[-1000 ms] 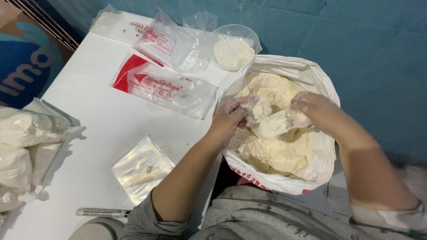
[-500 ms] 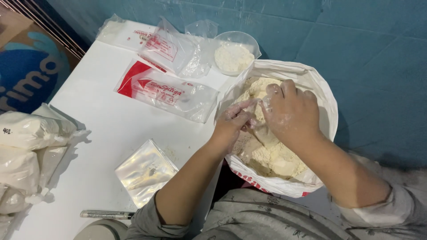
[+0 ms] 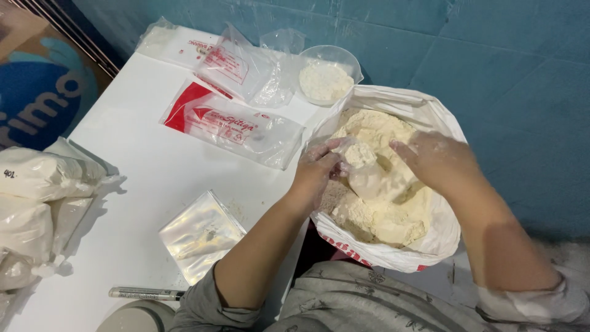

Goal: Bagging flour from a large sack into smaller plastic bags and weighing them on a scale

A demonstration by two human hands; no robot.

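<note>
Small clear bag (image 3: 367, 175), part-filled with pale flour, sits low inside the big white sack (image 3: 445, 230), resting on the flour (image 3: 378, 132) heaped there. Left hand (image 3: 316, 172) grips the small bag at its mouth, fingers curled closed on the plastic, thumb on top, skin dusted white. Right hand (image 3: 436, 163) lies over the flour just right of the small bag, fingers bent and loosely spread; whether they pinch the bag's far side cannot be told from this angle.

Sack stands off the table's right edge, against the person's lap, mouth rolled open, red print low on its front. Blue wall behind it.

On the white table (image 3: 144, 178): clear plastic bowl (image 3: 326, 74) of white powder at the far right corner, just beside the sack's rim. Printed red-and-clear bag (image 3: 236, 126) lies flat left of the sack, near the right edge. More empty clear bags (image 3: 236, 61) along the far edge. One small clear flat bag (image 3: 200, 233) near the left forearm, toward the near edge. Marker pen (image 3: 144, 294) lies along the near edge. Filled flour bags (image 3: 34, 203) stacked at the left edge, well apart from the hands. Grey sleeves on both arms.
</note>
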